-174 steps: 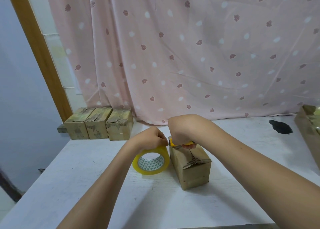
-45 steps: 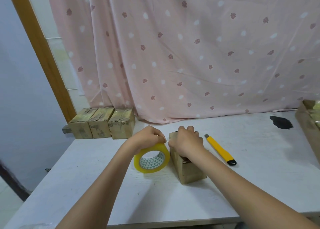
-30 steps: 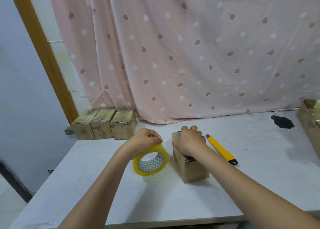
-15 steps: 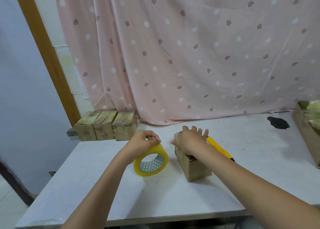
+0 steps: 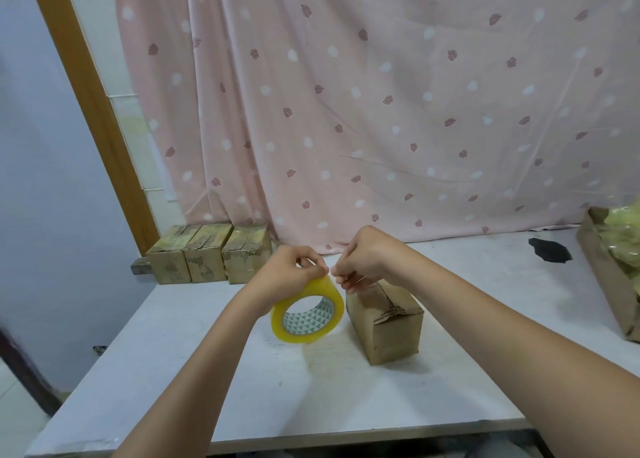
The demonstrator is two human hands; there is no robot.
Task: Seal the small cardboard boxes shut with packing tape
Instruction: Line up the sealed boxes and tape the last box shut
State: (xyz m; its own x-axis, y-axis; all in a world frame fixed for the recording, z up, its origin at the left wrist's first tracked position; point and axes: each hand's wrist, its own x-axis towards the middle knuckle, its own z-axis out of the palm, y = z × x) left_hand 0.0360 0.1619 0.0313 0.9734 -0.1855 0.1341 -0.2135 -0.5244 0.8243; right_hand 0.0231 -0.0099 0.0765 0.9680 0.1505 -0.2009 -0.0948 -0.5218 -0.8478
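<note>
I'm getting one view only, head-worn wide-angle, looking forward and down over the desk [image 5: 173, 346] from its near edge, facing the pink curtain [image 5: 381, 111]. Both forearms are entering from the bottom, close to the lens. Edges are bending.

a pink curtain behind a white table

a pink curtain [image 5: 381, 111] with white dots and dark leaf prints hangs across the back, its folds reaching the white table [image 5: 214, 381]. left of it stands a brown wooden frame [image 5: 93, 111], tilted in this wide view, beside a pale bluish wall [image 5: 41, 180]. soft, even light falls over the tabletop.
</note>
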